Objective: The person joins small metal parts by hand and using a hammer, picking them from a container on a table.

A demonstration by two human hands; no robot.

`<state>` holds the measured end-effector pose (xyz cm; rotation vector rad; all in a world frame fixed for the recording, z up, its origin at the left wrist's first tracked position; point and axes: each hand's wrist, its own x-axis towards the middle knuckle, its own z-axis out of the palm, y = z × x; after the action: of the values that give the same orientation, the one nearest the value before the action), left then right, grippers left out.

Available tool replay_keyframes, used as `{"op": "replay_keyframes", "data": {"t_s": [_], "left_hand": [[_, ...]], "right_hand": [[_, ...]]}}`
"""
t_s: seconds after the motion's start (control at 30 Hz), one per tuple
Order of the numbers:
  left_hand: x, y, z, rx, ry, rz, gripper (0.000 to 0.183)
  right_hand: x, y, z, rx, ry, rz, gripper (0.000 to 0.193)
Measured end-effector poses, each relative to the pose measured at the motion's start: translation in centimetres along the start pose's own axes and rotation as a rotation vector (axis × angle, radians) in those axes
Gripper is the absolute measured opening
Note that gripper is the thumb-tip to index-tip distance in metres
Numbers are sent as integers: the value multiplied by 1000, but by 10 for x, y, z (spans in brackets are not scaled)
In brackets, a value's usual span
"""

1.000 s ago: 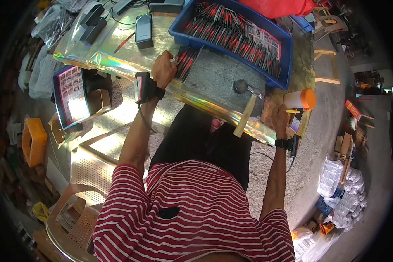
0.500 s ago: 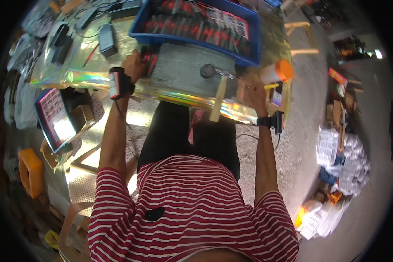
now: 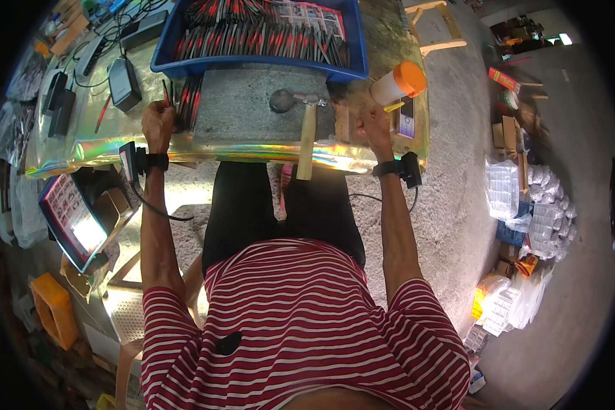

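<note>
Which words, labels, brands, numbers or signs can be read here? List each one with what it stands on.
None can be read.
Printed sheet in the blue bin: too small.
Sheet in the tilted tray at left: too small, part lost in glare.
Small box by the right hand: too small.
Red box at right: too small.

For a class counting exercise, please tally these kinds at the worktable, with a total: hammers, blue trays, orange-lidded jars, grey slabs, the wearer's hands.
Hammer: 1
Blue tray: 1
Orange-lidded jar: 1
Grey slab: 1
Left hand and right hand: 2
Total: 6
</note>
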<state>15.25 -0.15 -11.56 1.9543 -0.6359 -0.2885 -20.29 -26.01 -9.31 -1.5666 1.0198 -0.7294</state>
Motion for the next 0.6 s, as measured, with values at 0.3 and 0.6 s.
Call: {"op": "replay_keyframes", "data": {"t_s": [0.3,0.6], "left_hand": [[-1,3,1,-32,48,14,32],[-7,5,1,-155,118,-100,28]], "right_hand": [[9,13,-5,-388,117,-286,10],[-5,1,8,-681,96,-286,7]]}}
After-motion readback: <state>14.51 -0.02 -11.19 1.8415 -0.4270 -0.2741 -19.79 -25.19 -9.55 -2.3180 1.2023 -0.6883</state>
